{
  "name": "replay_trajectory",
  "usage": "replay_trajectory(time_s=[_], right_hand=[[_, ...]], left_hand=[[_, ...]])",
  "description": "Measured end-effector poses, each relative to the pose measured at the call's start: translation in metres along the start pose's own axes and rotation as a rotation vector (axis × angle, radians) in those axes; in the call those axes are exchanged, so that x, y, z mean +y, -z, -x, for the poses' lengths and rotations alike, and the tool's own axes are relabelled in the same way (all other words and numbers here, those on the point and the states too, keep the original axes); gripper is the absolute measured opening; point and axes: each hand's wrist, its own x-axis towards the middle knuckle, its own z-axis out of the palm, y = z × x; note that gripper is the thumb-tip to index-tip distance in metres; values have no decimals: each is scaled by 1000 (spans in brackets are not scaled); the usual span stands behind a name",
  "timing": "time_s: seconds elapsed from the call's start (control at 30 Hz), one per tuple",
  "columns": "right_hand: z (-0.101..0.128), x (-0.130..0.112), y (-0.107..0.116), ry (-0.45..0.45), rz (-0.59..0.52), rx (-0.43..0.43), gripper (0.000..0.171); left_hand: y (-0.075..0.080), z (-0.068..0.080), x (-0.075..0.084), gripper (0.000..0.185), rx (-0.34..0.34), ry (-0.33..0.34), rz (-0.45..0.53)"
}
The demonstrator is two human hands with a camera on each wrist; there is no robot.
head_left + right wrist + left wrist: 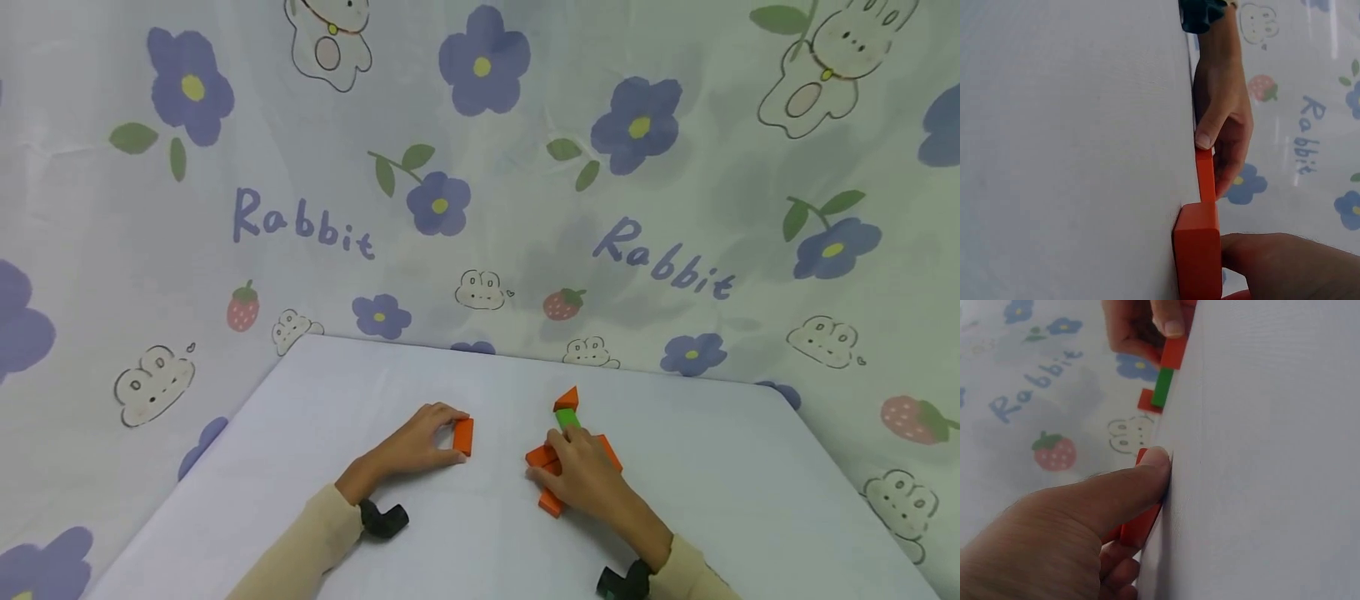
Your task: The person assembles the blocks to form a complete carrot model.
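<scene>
One cloth backdrop (480, 167) printed with purple flowers, rabbits, strawberries and the word "Rabbit" hangs behind and around one white bench (712, 467). Two arms in cream sleeves reach onto the bench from the near edge, each with a dark wrist mount.

The left hand (416, 446) lies low on the bench, wrist bent inward, thumb and fingers curled round one orange block (463, 436). In the left wrist view the thumb presses along that block's near edge while the other fingers wrap under it, so the grip is closed snugly on it. This single block stands apart from the rest, left of the bench's middle.

The right hand (583, 477) rests palm down on a cluster of orange blocks (543, 457), its fingers bent over them; at least three orange pieces show around the hand, one at its left, one behind its knuckles and one poking out below (551, 503). How many lie under the palm cannot be told. The right wrist view shows the thumb pressed against one thick orange piece, so the grip holds that piece.

Just beyond the right fingertips lies one green block (567, 418), and touching its far end sits one orange triangle (567, 398).
</scene>
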Motion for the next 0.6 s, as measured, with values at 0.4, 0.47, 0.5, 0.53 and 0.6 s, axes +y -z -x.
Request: replay_trajectory(time_s=[0.4,0.47,0.5,0.53,0.6], right_hand=[[-1,-5,0,-8,-10,5,41],[-1,-5,3,1,-40,42,39],[-2,-5,4,11,-60,70,38],[-3,-5,7,26,-86,101,37],[-6,-5,12,63,-132,156,37]], left_hand=[[0,5,1,63,-8,44,-4],[0,5,1,64,-9,38,3],[0,5,1,64,-9,34,2],[1,4,2,64,-7,31,2],[1,2,2,65,-3,22,-9]])
